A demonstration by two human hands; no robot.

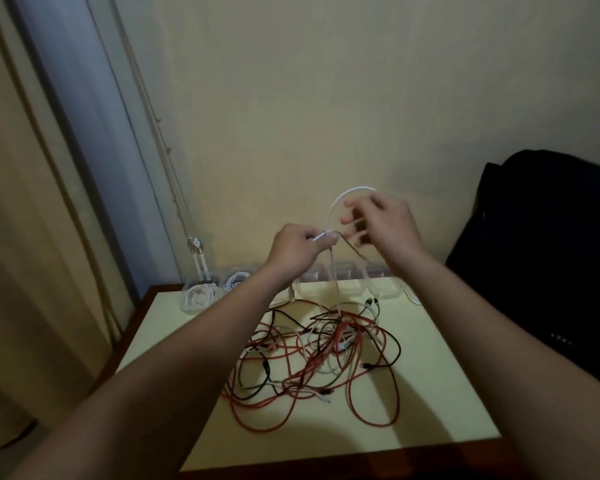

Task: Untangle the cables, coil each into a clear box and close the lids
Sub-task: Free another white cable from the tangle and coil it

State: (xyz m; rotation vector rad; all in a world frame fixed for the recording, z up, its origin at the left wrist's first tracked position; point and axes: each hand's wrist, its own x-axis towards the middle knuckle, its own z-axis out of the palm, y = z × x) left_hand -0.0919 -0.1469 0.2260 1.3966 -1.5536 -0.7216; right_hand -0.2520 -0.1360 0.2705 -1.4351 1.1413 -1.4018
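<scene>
Both hands are raised above the table. My left hand (297, 245) pinches the plug end of a white cable (340, 199). The cable arches up and over to my right hand (383, 225), whose curled fingers hold its loop; that hand is blurred. Two strands hang from the hands down into a tangle of red, black and white cables (319, 358) lying on the pale yellow table (440, 386). A row of clear boxes (347, 271) stands along the table's far edge, partly hidden behind my arms.
Two clear boxes at the far left (200, 294) hold coiled white cables. A dark bag or chair (548, 244) stands to the right of the table. A curtain (32, 202) hangs at the left, with cords (174, 188) running down the wall.
</scene>
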